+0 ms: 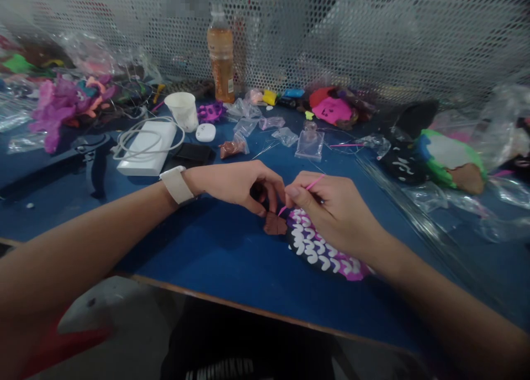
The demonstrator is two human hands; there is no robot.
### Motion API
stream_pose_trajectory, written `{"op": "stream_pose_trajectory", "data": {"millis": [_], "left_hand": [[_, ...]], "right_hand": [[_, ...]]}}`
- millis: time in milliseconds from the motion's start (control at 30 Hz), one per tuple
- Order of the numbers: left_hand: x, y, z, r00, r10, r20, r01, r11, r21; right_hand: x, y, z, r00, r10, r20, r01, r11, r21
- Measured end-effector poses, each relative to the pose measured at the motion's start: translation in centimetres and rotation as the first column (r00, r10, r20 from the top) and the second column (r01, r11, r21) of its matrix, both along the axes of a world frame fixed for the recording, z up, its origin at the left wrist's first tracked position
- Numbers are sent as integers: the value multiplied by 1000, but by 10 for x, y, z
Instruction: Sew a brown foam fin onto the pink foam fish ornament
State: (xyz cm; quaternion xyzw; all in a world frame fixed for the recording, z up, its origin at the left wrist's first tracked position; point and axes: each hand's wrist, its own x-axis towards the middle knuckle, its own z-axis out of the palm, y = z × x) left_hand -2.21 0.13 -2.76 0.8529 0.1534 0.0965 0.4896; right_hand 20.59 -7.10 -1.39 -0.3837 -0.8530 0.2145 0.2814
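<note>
My right hand [331,209] is closed round a thin pink modelling tool [315,182], its tip slanting down to the left. Under that hand lies a rounded clay piece [312,247] in black, purple and pink, covered with rows of small white curved strips. A flat brown clay piece [275,224] joins or touches its left end; I cannot tell which. My left hand [248,186], a pale watch band at the wrist, curls over from the left with thumb and fingertips at the brown clay's upper edge, seemingly gripping it.
Behind my hands lie a bagged brown clay lump [232,148] and small plastic bags [309,143]. A white power bank [149,148] with cable, a paper cup [182,110] and a drink bottle [221,59] stand further back. At right is a green-rimmed clay piece [451,156].
</note>
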Motion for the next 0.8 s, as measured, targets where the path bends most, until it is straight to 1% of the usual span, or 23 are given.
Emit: {"op": "stream_pose_trajectory", "data": {"millis": [167,233,367,433,533,567,633,800], "left_hand": [[0,0,-1,1000,-3,4,4,1000,-29],[0,0,0,1000,-2,5,2,999,-36],[0,0,0,1000,-4,13,4,1000,-7],[0,0,1,1000,-3,11,3,1000,-3],[0,0,1,1000,-3,-4,3,1000,3],[0,0,1,1000,-5,-10,6,1000,10],[0,0,0,1000,-7,-19,8,1000,25],[1,1,0,1000,-1,-23,1,1000,18]], "right_hand": [[1,-1,2,998,-54,24,53,997,58],[0,-2,3,999,-39,17,38,998,50],[-1,-2,3,1000,17,-8,-17,1000,25],[-1,-3,3,1000,-6,-1,6,999,36],[-1,-6,5,996,-84,2,84,995,57],[0,-7,6,996,-90,-2,90,994,55],[1,-9,9,998,-65,-12,65,997,33],[8,-9,17,998,57,-25,-57,998,-16]]}}
